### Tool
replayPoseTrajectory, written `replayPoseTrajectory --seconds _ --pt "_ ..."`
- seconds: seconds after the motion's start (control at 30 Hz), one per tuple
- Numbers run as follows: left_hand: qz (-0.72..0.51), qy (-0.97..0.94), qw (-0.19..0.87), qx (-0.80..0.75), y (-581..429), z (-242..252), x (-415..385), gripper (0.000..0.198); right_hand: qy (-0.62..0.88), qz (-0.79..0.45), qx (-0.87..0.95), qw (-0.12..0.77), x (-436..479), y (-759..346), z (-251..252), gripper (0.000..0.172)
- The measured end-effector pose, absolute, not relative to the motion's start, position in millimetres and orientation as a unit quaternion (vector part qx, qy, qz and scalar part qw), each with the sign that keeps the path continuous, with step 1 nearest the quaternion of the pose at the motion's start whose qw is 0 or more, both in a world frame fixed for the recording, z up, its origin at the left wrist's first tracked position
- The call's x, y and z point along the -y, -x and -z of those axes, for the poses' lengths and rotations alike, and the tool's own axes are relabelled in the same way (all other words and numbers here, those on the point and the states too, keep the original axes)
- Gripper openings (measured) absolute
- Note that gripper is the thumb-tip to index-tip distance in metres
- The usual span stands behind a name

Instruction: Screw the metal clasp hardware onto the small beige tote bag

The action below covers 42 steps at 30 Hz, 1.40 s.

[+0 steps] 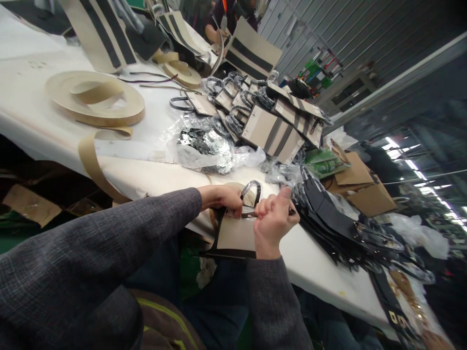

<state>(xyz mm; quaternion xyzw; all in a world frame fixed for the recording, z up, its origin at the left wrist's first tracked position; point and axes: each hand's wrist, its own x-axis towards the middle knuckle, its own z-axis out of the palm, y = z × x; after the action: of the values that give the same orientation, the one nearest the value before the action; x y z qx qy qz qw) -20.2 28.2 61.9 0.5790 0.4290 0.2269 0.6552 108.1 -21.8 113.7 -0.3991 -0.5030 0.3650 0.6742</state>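
Note:
My left hand grips the top edge of a small beige bag panel with black trim, close to its black loop handle. My right hand is a closed fist on the same panel's top edge, thumb up, beside the handle; a thin dark piece sticks out to its right. The panel hangs over the near edge of the white table. Both arms wear grey sleeves.
A heap of beige, black-striped bag pieces with handles lies behind, next to clear plastic bags. Rolls of beige tape sit at left. Black straps with metal fittings pile at right. Cardboard lies beyond. Another person works at the far end.

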Motion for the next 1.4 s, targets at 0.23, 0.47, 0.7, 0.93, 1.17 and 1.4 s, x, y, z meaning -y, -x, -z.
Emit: replayPoseTrajectory --seconds 0.23,0.47,0.7,0.93,1.17,1.4 --pt "-0.211 -0.569 0.666 -0.435 21 -66 -26 0.023 0.341 -0.364 0.51 0.7 34 -113 -103 0.07" --pt "-0.213 -0.577 0.66 -0.432 23 -71 -21 0.024 0.346 -0.398 0.467 0.71 26 -138 -128 0.076" --pt "-0.187 -0.561 0.7 -0.399 25 -69 -29 0.03 0.356 -0.397 0.451 0.716 24 -134 -111 0.076" --pt "-0.167 -0.528 0.71 -0.436 22 -77 -25 0.03 0.352 -0.481 0.404 0.694 12 -152 -119 0.079" --pt "-0.176 -0.526 0.713 -0.429 26 -74 -25 0.034 0.507 -0.568 0.372 0.531 -28 -254 -124 0.074" --pt "-0.174 -0.542 0.706 -0.421 26 -69 -31 0.033 0.742 -0.272 0.522 0.322 -93 -311 -87 0.063"
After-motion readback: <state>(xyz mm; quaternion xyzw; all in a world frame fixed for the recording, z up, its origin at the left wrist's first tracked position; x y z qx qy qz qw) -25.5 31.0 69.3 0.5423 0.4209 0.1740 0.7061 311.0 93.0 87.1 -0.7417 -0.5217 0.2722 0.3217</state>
